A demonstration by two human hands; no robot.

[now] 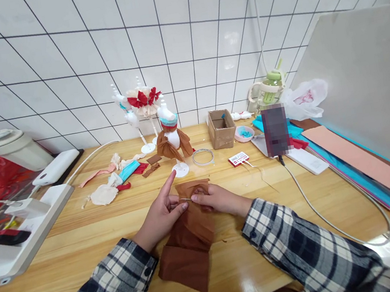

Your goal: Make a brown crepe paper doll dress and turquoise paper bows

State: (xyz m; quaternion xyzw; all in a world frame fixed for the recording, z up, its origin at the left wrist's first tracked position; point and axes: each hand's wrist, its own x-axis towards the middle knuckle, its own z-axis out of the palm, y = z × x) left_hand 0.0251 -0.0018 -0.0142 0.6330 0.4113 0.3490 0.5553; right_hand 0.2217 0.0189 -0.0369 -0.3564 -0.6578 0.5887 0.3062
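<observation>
Brown cloth (190,251), needle (186,198) between pinched hands (162,217) (222,198)

We see a creased brown fabric strip (193,246) slanting toward the desk's (245,269) front edge, a thin, straight needle (186,199) crossing its upper part.

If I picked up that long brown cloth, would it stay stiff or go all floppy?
The brown cloth would probably flop, since it bunches up between the two hands and has soft creases. It looks thin, so I'd guess it's light for its size. Its loose end lies flat, so it probably wouldn't roll if pushed.
</observation>
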